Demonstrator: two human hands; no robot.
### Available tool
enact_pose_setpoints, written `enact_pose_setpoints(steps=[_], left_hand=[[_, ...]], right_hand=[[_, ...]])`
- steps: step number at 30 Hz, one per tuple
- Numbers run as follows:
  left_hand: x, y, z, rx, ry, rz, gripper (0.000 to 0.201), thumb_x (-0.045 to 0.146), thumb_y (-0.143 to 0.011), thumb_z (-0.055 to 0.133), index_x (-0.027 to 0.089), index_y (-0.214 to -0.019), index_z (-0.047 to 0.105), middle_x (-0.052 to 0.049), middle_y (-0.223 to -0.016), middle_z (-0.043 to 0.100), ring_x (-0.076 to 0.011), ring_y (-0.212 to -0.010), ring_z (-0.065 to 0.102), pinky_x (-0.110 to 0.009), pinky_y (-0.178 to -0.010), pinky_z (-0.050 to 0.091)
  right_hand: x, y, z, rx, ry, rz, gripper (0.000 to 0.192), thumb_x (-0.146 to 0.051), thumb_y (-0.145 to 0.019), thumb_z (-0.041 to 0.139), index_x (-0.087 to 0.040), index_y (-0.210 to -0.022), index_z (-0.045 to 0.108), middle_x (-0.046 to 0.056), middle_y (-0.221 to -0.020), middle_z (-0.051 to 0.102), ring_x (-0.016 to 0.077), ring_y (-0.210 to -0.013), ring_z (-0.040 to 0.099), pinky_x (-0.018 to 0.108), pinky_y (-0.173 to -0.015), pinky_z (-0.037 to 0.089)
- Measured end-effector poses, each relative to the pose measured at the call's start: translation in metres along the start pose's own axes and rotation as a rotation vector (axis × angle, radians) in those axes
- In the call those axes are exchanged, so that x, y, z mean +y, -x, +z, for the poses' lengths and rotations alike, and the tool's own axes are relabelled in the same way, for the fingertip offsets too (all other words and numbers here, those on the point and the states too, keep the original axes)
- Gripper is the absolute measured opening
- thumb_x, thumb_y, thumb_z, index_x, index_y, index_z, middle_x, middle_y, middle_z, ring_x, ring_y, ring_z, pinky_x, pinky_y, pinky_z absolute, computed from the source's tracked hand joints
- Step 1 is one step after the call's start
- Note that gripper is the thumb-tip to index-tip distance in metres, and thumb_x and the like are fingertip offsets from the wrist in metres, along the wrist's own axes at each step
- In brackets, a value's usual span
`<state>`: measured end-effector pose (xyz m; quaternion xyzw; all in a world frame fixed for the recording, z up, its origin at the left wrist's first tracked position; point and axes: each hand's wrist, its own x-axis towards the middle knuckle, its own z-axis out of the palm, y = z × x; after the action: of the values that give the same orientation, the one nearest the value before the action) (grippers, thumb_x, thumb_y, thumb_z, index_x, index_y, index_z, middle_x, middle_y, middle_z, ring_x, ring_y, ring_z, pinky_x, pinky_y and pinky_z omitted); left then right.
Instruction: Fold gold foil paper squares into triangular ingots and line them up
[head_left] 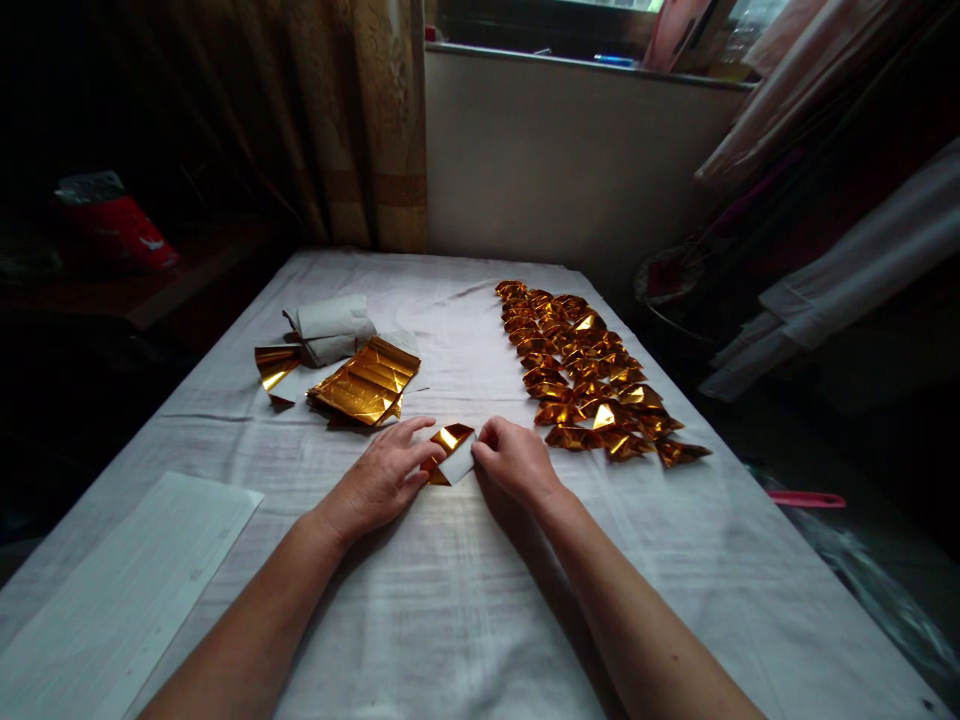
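Observation:
A partly folded sheet of gold foil paper [454, 438] lies on the cloth-covered table between my two hands, its white back showing along the right side. My left hand [382, 470] holds the sheet's left end, the fingers spread over it and the thumb at the near side. At the right edge, my right hand [517, 458] pinches the paper between curled fingers and thumb. Just beyond my left hand is a stack of flat gold foil sheets [367, 382]. Rows of folded gold foil ingots [592, 375] stand to the right of my right hand.
Behind the stack lie a pale paper packet [330, 325] and a loose curled foil strip [276, 370]. A white paper sheet [142, 590] covers the table's left front. Curtains [360, 120] hang at the back left, clothes [862, 250] at the right. A pink handle [806, 499] shows beyond the right edge.

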<state>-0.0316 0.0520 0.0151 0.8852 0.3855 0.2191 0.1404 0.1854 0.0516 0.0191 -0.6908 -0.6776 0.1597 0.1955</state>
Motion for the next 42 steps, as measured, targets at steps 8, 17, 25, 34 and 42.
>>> enact_pose_setpoints(steps=[8,17,25,34,42], left_hand=[[0.014,0.0,0.008,-0.037,-0.266,0.066,0.008,0.016,-0.09,0.06,0.021,-0.088,0.066,-0.003,-0.088,0.067,-0.0206,-0.085,0.059,-0.035,-0.081,0.047],[0.045,0.007,0.019,-0.029,-0.318,-0.124,0.006,0.016,-0.09,0.055,0.02,-0.089,0.06,-0.006,-0.093,0.066,-0.0234,-0.091,0.062,-0.038,-0.085,0.051],[0.061,0.02,0.032,0.009,-0.398,-0.145,0.034,0.032,-0.088,0.062,0.017,-0.119,0.057,-0.014,-0.124,0.062,-0.03,-0.118,0.057,-0.049,-0.108,0.041],[0.06,0.02,0.039,-0.021,-0.368,-0.16,0.046,0.036,-0.089,0.064,0.026,-0.133,0.056,-0.013,-0.124,0.059,-0.0317,-0.121,0.052,-0.052,-0.107,0.039],[0.06,0.015,0.033,-0.065,-0.372,-0.141,0.04,0.038,-0.089,0.063,0.028,-0.127,0.061,-0.012,-0.12,0.06,-0.0317,-0.119,0.05,-0.055,-0.106,0.034]], right_hand=[[0.006,0.025,0.006,0.095,-0.077,0.004,0.004,-0.027,-0.081,0.06,-0.023,-0.082,0.063,0.0,-0.074,0.068,0.0172,-0.066,0.061,0.027,-0.061,0.04],[0.031,0.025,0.011,0.158,-0.296,-0.356,0.023,-0.016,-0.084,0.051,-0.023,-0.097,0.07,0.005,-0.097,0.073,0.0192,-0.089,0.067,0.032,-0.082,0.054],[0.03,0.027,0.006,0.086,-0.034,-0.533,0.027,-0.017,-0.09,0.053,-0.025,-0.108,0.072,0.008,-0.112,0.07,0.0218,-0.101,0.063,0.036,-0.088,0.054],[0.036,0.039,-0.002,0.02,0.008,-0.634,0.029,-0.023,-0.093,0.053,-0.026,-0.118,0.069,0.006,-0.125,0.067,0.0237,-0.107,0.059,0.042,-0.094,0.051],[0.038,0.037,0.001,0.093,0.072,-0.546,0.028,-0.025,-0.093,0.054,-0.027,-0.116,0.07,0.009,-0.118,0.066,0.0249,-0.105,0.058,0.042,-0.092,0.049]])
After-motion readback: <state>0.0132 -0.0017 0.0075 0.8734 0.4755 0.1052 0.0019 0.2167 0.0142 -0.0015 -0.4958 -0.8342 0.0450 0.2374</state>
